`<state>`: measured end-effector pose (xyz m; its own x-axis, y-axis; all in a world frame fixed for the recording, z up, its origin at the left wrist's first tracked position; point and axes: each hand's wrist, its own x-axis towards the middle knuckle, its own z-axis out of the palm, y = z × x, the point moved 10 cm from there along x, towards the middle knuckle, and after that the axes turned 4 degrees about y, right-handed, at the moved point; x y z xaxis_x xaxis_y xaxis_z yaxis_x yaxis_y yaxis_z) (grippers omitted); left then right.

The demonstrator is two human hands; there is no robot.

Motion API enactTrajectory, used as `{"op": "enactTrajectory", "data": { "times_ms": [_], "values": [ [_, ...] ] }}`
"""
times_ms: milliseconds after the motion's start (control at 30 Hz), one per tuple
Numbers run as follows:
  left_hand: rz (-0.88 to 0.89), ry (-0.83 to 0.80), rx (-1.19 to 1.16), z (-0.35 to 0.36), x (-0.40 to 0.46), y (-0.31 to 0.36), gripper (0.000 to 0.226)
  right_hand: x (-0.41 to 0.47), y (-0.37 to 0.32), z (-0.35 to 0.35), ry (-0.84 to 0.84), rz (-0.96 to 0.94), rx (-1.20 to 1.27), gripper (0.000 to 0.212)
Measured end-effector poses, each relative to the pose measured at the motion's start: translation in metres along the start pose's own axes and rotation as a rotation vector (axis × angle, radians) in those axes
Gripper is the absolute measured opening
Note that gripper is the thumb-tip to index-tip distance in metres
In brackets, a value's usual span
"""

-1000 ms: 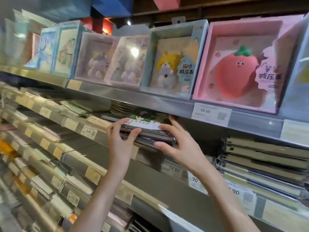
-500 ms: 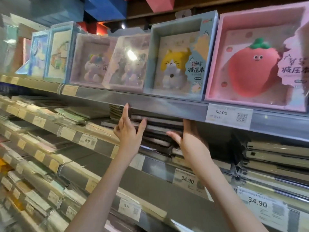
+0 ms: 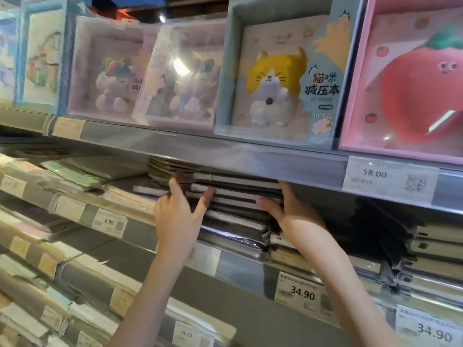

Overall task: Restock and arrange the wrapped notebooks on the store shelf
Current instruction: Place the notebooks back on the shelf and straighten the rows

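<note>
Fingers [image 3: 205,196] of the left hand [image 3: 179,216] are spread, tips pressed flat against the front edges of the stack of wrapped notebooks [image 3: 235,194]; nothing is pinched. Right hand [image 3: 293,216] lies against the stack's right end, thumb out along the front edges, the other fingers reaching up behind the shelf lip and partly hidden; whether they curl round anything cannot be told.

Location: the stack lies flat on the second shelf [image 3: 240,256], close under the metal lip of the upper shelf [image 3: 225,151], with the top notebooks almost at that lip.

Handling, judged: each notebook looks thin and stiff, light singly, but the stack together should have some weight. Clear wrap appears glossy, so layers will likely slide on one another; front edges are visibly stepped, not flush. Best hold is probably at both short ends with flat palms, pushing edges square, rather than pinching one wrapper, which could tear or slip.

Surroundings: boxed cat notebook [image 3: 280,78] and pink strawberry box [image 3: 416,76] stand on the upper shelf directly above. Another stack of notebooks [image 3: 436,249] lies near, on the right. Price tag 58.00 [image 3: 375,174] hangs on the upper lip, tag 34.90 [image 3: 302,295] below.

Obstruction: little room shows under the lip, so lifting looks cramped; sliding in looks the safer option.
</note>
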<state>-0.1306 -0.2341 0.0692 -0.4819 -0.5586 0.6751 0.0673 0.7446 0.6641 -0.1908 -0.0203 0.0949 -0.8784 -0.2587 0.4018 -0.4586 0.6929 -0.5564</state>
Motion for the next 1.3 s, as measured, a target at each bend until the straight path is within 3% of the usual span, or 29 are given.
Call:
{"op": "enactTrajectory", "data": {
  "times_ms": [67, 167, 233, 367, 533, 633, 800, 1133, 1300],
  "values": [
    [-0.029, -0.035, 0.038, 0.001, 0.0, 0.002, 0.085, -0.001, 0.001, 0.004, -0.033, -0.01, -0.008, 0.077],
    [0.024, -0.066, 0.113, 0.002, 0.003, 0.008, 0.074, -0.008, -0.001, 0.014, -0.147, -0.052, -0.01, 0.115],
    [0.063, -0.109, 0.206, 0.006, 0.008, 0.01, 0.071, -0.008, -0.001, 0.015, -0.153, -0.058, -0.025, 0.124],
    [0.098, -0.226, 0.391, 0.02, 0.016, 0.008, 0.08, -0.006, 0.0, 0.019, -0.167, -0.013, 0.03, 0.119],
    [0.112, -0.403, 0.195, 0.025, 0.014, 0.001, 0.085, -0.004, -0.005, 0.016, -0.172, 0.011, 0.06, 0.12],
    [0.094, -0.483, 0.134, 0.023, 0.014, -0.006, 0.092, -0.002, -0.008, 0.008, -0.12, 0.002, 0.071, 0.109],
    [0.096, -0.455, 0.105, 0.027, 0.024, 0.002, 0.08, 0.003, -0.006, -0.001, -0.05, -0.004, 0.106, 0.087],
    [0.117, -0.398, 0.363, 0.046, 0.037, 0.002, 0.075, 0.018, 0.004, 0.008, -0.036, 0.065, 0.016, 0.091],
    [0.123, -0.393, 0.321, 0.047, 0.037, 0.001, 0.075, 0.02, 0.007, 0.01, -0.029, 0.067, -0.015, 0.09]
  ]
}}
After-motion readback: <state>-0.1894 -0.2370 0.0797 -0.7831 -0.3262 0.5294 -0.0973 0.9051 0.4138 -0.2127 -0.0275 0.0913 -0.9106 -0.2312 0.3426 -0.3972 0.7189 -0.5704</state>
